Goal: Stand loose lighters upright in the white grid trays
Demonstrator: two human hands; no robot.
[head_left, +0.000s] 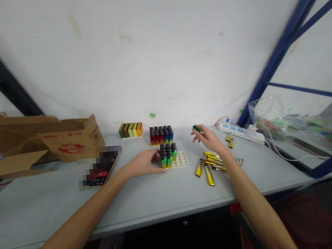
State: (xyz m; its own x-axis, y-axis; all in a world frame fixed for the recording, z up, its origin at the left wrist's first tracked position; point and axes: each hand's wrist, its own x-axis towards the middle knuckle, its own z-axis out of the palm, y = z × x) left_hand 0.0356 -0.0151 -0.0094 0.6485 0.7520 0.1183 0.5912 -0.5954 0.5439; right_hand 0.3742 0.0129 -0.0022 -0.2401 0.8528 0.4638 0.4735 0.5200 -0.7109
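Note:
My left hand (pixel 146 163) holds the left side of a white tray (pixel 183 159), thumb at the front and fingers behind. Several green lighters (pixel 166 157) with black tops stand upright in its left part, while holes show at the right. Raised above the table to the right, my right hand (pixel 206 136) pinches a green and black lighter (pixel 196 128) between thumb and fingers. Below that hand lie several loose gold lighters (pixel 209 174), partly hidden by my right forearm.
Behind stand a block of red and blue lighters (pixel 161 135) and a tray of yellow-green ones (pixel 130 130). A phone (pixel 104 167) and cardboard box (pixel 75 141) are left. A power strip (pixel 241 132), two gold lighters (pixel 231 143) and a blue frame (pixel 286 46) stand right.

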